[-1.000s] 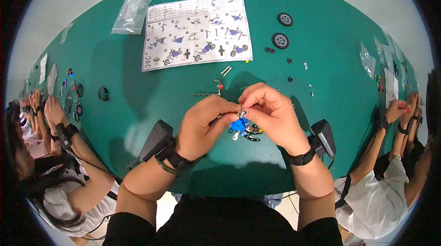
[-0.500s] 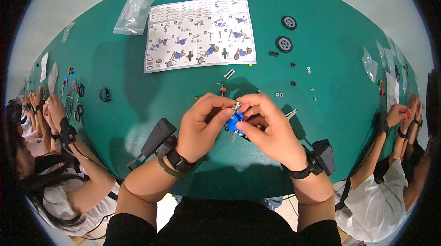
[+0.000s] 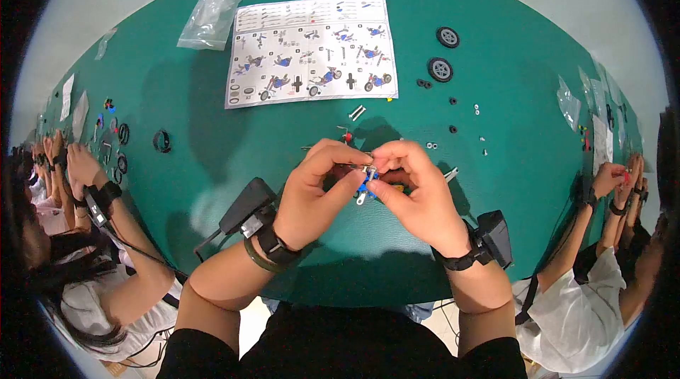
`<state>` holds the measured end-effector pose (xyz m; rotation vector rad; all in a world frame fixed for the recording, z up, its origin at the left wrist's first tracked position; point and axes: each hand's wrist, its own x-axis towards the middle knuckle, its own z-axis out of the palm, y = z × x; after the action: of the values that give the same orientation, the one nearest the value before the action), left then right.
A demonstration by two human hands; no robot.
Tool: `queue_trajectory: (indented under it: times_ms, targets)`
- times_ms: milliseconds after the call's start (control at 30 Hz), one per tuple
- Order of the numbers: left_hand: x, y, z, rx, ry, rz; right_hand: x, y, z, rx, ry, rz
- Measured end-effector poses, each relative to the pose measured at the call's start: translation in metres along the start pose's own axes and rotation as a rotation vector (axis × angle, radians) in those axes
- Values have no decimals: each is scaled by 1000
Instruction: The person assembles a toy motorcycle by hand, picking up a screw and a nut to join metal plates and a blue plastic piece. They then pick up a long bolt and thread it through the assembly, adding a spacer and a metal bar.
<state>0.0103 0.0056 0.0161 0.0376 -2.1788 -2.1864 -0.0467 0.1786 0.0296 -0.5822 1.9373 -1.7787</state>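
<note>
A small blue toy motorcycle body (image 3: 362, 188) with metal strips and screws is held between my two hands over the near half of the table. My left hand (image 3: 320, 188) is closed on its left side, thumb and forefinger at the metal piece on top. Opposite, my right hand (image 3: 411, 191) pinches the same assembly, its thumb against the blue part. A silver strip with a rounded, holed end (image 3: 362, 199) points toward me. My fingers hide much of the assembly. Just beyond my left fingers lies a small red part (image 3: 347, 137).
A printed instruction sheet (image 3: 312, 53) lies ahead, a clear plastic bag (image 3: 214, 10) beside it. Two wheels (image 3: 440, 69), small black rings (image 3: 453, 129) and nuts (image 3: 431, 145) are to the right. A loose black tyre (image 3: 162, 142) lies left. Other people sit at both sides.
The blue assembly has turned in my fingers, so less blue shows and the silver strip now points toward me. Both hands stay closed on it. The view has shifted slightly.
</note>
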Motion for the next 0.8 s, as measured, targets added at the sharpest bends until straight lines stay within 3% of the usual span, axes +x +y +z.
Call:
queue_trajectory:
  times_ms: [167,267,467,800]
  targets:
    - [1,-5,1,18,-3,121,2,0,-3,-196,-8,-193]
    - [0,-2,3,-293,-36,-74,3,-2,-3,-250,-10,-221]
    - [-1,-4,2,-162,-17,8,3,-11,-3,-323,0,-270]
    - [-2,16,-1,330,25,339,-3,-24,1,-370,23,-405]
